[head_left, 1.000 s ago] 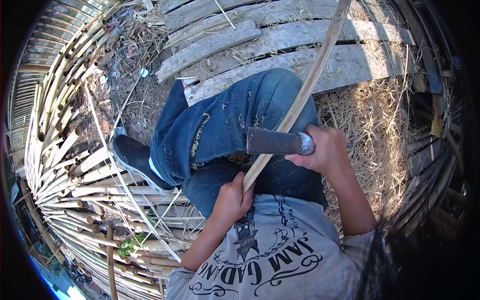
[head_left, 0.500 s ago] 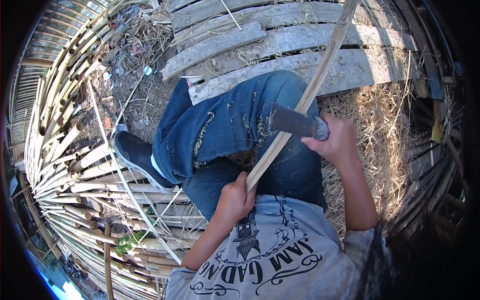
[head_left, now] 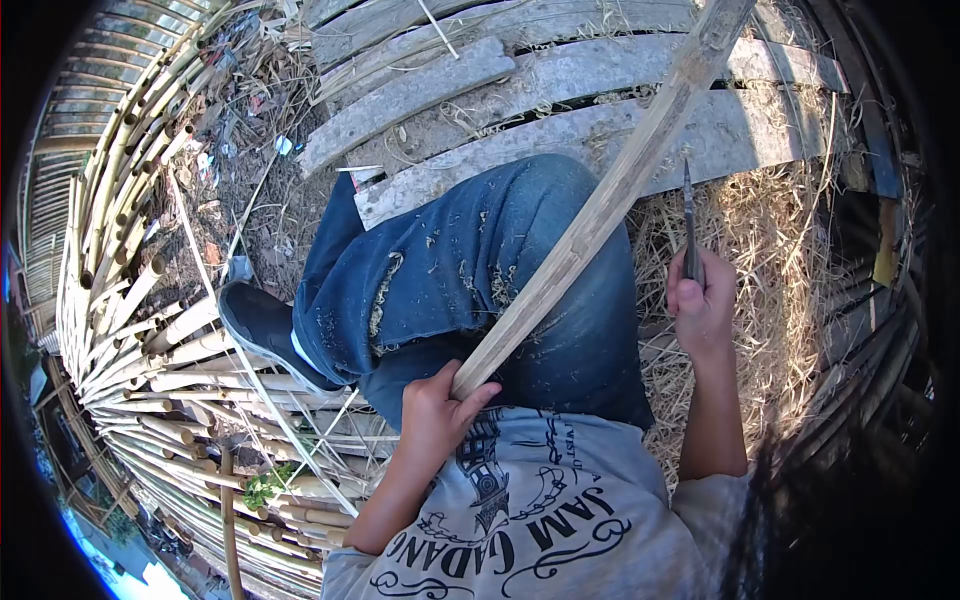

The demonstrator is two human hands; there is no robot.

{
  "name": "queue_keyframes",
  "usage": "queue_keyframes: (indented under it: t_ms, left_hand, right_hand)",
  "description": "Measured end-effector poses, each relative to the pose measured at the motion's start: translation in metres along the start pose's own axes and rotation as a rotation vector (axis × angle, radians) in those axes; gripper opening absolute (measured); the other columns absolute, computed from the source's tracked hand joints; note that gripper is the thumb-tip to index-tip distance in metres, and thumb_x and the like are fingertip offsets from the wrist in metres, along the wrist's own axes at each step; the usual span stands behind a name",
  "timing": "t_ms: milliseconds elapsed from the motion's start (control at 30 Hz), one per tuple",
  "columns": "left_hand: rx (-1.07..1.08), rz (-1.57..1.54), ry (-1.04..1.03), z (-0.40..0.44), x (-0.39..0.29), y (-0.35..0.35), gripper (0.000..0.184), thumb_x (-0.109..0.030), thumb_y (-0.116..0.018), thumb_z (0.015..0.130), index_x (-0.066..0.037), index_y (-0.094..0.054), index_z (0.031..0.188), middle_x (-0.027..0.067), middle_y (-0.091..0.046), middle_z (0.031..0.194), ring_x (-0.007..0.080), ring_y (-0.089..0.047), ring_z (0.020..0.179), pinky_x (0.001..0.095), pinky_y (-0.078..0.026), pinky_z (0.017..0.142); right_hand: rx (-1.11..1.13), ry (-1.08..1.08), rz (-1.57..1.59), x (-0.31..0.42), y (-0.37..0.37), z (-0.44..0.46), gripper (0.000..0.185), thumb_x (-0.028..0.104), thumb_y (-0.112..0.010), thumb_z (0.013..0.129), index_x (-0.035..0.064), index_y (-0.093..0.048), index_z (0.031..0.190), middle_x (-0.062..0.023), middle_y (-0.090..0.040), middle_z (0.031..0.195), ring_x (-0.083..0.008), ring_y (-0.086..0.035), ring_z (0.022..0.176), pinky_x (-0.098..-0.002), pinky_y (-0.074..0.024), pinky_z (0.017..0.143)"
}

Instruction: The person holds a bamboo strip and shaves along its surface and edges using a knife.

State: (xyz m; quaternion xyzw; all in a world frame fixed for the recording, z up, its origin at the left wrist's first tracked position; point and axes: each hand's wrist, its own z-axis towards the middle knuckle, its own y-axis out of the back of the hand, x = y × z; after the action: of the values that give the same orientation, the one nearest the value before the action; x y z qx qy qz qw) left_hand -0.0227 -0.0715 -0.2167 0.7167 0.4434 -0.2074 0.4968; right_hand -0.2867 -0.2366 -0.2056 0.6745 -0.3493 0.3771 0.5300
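My left hand (head_left: 435,410) is closed around the near end of a long bamboo strip (head_left: 600,215). The strip slants up and away across my bent leg in jeans (head_left: 450,250) and over the wooden slats. In my right hand (head_left: 703,295), fingers wrapped round the handle, is a knife (head_left: 689,215). Its blade is seen nearly edge-on, pointing away from me, to the right of the strip and apart from it. Thin curled shavings cling to the jeans.
Grey wooden slats (head_left: 590,85) form a low platform ahead, with a loose board (head_left: 410,105) on top. Cut bamboo poles (head_left: 190,420) are stacked at the left. Shavings (head_left: 770,270) cover the ground at the right. Thin strips (head_left: 265,385) lean across the poles.
The knife has moved off the strip to the right, its blade turned from flat across to edge-on. The strip has swung nearer my face, and my left hand has shifted slightly left and down.
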Motion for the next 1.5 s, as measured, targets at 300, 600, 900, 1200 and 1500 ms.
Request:
queue_keyframes:
  t_ms: [300, 600, 900, 1200, 1500]
  left_hand:
    - [0.192, -0.218, 0.122, 0.005, -0.024, 0.000, 0.014, -0.012, -0.056, 0.094, 0.000, -0.055, 0.088, 0.0170, -0.054, 0.059, 0.0333, -0.056, 0.050, 0.0369, -0.042, 0.049]
    - [0.119, 0.000, -0.137, -0.003, -0.019, -0.007, 0.014, -0.013, -0.055, 0.092, -0.002, -0.048, 0.086, 0.0226, -0.056, 0.066, 0.0443, -0.059, 0.062, 0.0464, -0.045, 0.054]
    - [-0.021, 0.087, -0.132, -0.003, -0.006, -0.010, 0.020, -0.016, -0.063, 0.084, -0.002, -0.049, 0.080, 0.0208, -0.060, 0.067, 0.0414, -0.061, 0.062, 0.0464, -0.047, 0.055]
    - [-0.066, 0.101, -0.122, 0.004, 0.010, -0.026, 0.019, -0.013, -0.064, 0.074, -0.001, -0.053, 0.083, 0.0206, -0.061, 0.068, 0.0408, -0.062, 0.064, 0.0473, -0.050, 0.058]
    - [-0.041, 0.009, -0.082, 0.009, 0.010, -0.029, 0.017, -0.005, -0.058, 0.073, 0.004, -0.052, 0.087, 0.0262, -0.057, 0.067, 0.0466, -0.059, 0.068, 0.0502, -0.046, 0.060]
  right_hand:
    - [0.187, 0.104, -0.072, 0.011, -0.030, -0.007, 0.064, 0.063, -0.075, 0.067, 0.0037, -0.052, 0.065, -0.0041, -0.040, 0.048, -0.0171, -0.046, 0.042, -0.0304, -0.0370, 0.044]
    - [0.205, 0.190, -0.225, 0.014, -0.028, -0.003, 0.056, 0.053, -0.080, 0.065, 0.0027, -0.057, 0.068, -0.0084, -0.045, 0.047, -0.0267, -0.054, 0.043, -0.0343, -0.0430, 0.046]
    - [0.390, 0.000, -0.122, 0.021, -0.002, -0.003, 0.038, 0.027, -0.082, 0.068, 0.0025, -0.054, 0.079, -0.0037, -0.052, 0.057, -0.0113, -0.056, 0.055, -0.0289, -0.0426, 0.050]
    - [0.165, -0.073, 0.111, 0.056, 0.050, 0.011, 0.018, 0.018, -0.049, 0.099, 0.0013, -0.055, 0.101, -0.0005, -0.059, 0.074, -0.0040, -0.052, 0.057, -0.0190, -0.0411, 0.049]
    - [0.178, 0.033, -0.124, 0.019, 0.000, -0.020, 0.018, 0.015, -0.057, 0.093, -0.0019, -0.054, 0.099, -0.0044, -0.056, 0.063, -0.0098, -0.054, 0.053, -0.0269, -0.0411, 0.050]
